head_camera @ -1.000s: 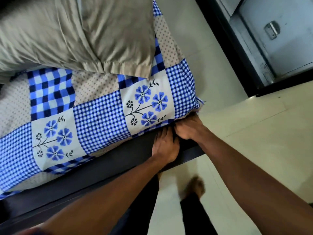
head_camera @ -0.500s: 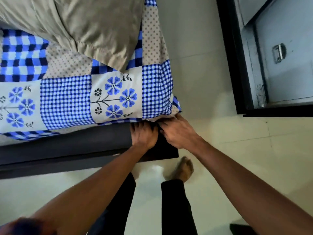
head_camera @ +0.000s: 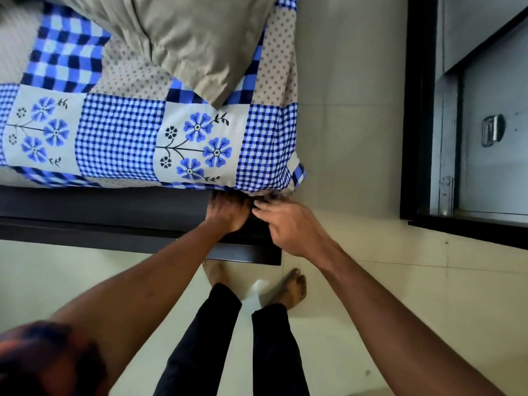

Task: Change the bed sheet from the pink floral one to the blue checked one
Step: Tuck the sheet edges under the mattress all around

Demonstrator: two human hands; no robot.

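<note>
Blue checked sheet (head_camera: 120, 138), patched with flowers and dots, lies smooth on the bed at 12 o'clock of both hands. Left hand (head_camera: 228, 214) hides its fingers under the hem, so I cannot tell their state. Right hand (head_camera: 288, 228) curls fingers (head_camera: 263, 205) against the corner, grasp unclear, above the dark bed frame (head_camera: 100, 207).

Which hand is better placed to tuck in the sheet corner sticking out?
Right. The right hand sits just below the loose corner of the blue checked sheet; the left hand is farther along the side, fingertips hidden under the sheet's edge.
</note>
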